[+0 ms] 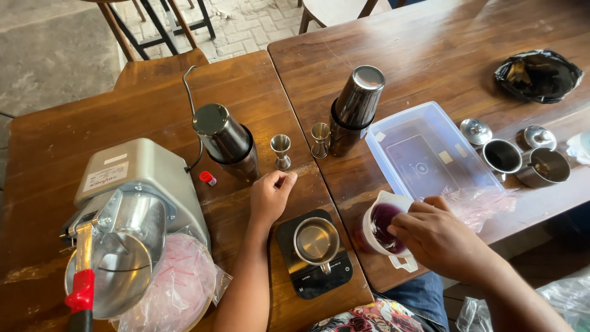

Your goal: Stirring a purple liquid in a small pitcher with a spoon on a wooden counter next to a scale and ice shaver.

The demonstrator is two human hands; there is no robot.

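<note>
A: Locate the white plastic pitcher with purple liquid [384, 229].

B: At the table's near edge; right hand [437, 237] fingers curl over its rim.

A: Left hand [268, 197]?

B: Loosely curled, empty, resting on the brown wooden table [430, 55] behind the black digital scale [313, 270] carrying a steel cup [316, 241]

- 2 dark wooden tables form the surface [430, 55], butted edge to edge.
- Floor [49, 55]: grey concrete, with pale paving bricks [246, 24] beyond.
- Wooden chair [332, 11] and a metal-legged stool [153, 18] at the far side.
- Lighting: even daylight.
</note>
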